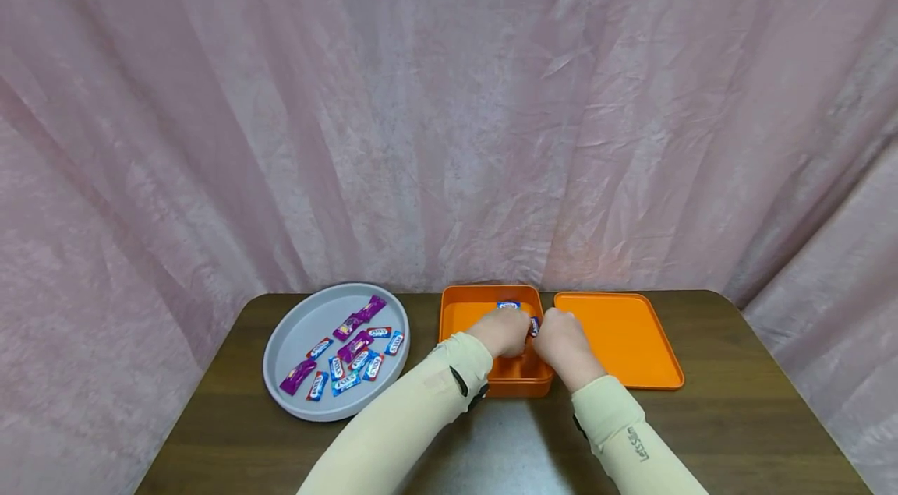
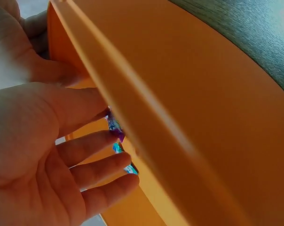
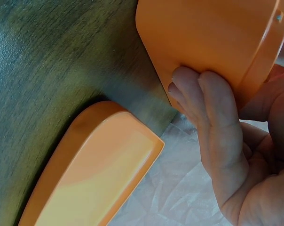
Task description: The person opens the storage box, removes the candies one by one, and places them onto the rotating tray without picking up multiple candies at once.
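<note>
My left hand (image 1: 503, 331) is inside the orange box (image 1: 491, 392), its thumb and index finger pinching a small wrapped candy (image 2: 114, 123) near the box wall. Another blue wrapped candy (image 2: 130, 168) shows behind the other fingertips, and one candy (image 1: 508, 305) lies by the box's back side. My right hand (image 1: 563, 339) grips the right wall of the box; in the right wrist view its fingers (image 3: 221, 101) press flat on the outside while the thumb reaches over the rim.
A round grey tray (image 1: 284, 339) with several purple and blue-and-red wrapped candies stands at the left. To the right, an orange lid (image 1: 624, 339) lies on the wooden table (image 1: 730, 401). A pink curtain (image 1: 449, 129) hangs behind.
</note>
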`<action>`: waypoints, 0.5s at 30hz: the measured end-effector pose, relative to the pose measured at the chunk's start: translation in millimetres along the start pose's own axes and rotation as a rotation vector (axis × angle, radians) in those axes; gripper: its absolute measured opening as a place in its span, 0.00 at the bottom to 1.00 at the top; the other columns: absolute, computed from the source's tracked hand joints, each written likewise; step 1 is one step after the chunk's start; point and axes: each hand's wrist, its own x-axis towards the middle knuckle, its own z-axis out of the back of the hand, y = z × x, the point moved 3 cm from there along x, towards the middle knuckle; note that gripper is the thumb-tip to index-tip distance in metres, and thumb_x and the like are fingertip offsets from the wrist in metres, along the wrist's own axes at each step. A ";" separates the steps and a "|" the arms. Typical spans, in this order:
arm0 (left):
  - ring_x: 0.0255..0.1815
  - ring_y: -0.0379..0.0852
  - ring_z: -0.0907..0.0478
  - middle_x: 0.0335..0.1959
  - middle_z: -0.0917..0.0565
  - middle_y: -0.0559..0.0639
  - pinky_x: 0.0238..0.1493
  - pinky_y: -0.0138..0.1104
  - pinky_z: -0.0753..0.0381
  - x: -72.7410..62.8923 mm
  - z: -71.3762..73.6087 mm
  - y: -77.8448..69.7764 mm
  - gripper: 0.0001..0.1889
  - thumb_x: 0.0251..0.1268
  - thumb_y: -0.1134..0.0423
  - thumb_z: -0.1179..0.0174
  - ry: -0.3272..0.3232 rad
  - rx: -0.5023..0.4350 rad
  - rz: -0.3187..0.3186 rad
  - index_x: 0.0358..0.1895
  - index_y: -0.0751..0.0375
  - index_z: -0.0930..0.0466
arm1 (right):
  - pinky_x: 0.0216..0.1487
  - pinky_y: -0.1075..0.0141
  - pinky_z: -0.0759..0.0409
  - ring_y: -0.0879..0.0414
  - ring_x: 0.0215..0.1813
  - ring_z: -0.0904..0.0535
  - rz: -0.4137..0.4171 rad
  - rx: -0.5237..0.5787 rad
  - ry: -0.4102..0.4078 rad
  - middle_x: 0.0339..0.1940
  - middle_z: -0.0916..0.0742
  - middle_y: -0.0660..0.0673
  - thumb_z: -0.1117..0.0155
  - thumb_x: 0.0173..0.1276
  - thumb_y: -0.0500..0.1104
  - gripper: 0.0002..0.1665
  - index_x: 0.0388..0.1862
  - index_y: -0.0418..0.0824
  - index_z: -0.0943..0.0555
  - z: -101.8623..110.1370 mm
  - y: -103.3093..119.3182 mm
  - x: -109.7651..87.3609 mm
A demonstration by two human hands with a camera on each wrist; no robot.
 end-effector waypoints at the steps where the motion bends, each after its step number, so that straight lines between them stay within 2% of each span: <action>1: 0.29 0.44 0.29 0.30 0.23 0.46 0.29 0.31 0.29 -0.1 -0.1 0.5 0.04 0.59 0.60 0.38 -0.002 0.003 0.001 0.36 0.53 0.21 | 0.21 0.62 0.28 0.50 0.22 0.26 0.000 -0.003 0.001 0.21 0.20 0.40 0.38 0.49 0.35 0.08 0.28 0.31 0.21 0.0 -0.1 0.2; 5: 0.26 0.44 0.31 0.27 0.24 0.47 0.25 0.31 0.30 0.3 -1.5 2.5 0.02 0.59 0.62 0.38 -0.017 0.024 -0.014 0.31 0.54 0.20 | 0.20 0.63 0.28 0.51 0.22 0.26 -0.013 0.006 0.021 0.21 0.20 0.41 0.38 0.51 0.35 0.08 0.30 0.30 0.22 -0.5 -0.5 0.6; 11: 0.27 0.44 0.30 0.29 0.24 0.47 0.24 0.29 0.28 2.5 -5.2 6.1 0.07 0.48 0.66 0.31 -0.053 0.022 -0.039 0.26 0.54 0.21 | 0.18 0.65 0.29 0.51 0.21 0.26 -0.033 0.028 0.038 0.21 0.21 0.41 0.37 0.51 0.35 0.08 0.29 0.31 0.22 -0.7 -1.0 -0.9; 15: 0.33 0.42 0.30 0.34 0.23 0.46 0.36 0.28 0.27 3.9 -7.0 8.9 0.04 0.55 0.66 0.36 -0.072 0.069 -0.047 0.34 0.55 0.20 | 0.18 0.65 0.29 0.52 0.20 0.26 -0.037 0.040 0.045 0.21 0.21 0.42 0.37 0.52 0.36 0.08 0.30 0.31 0.23 -1.0 -0.8 -0.6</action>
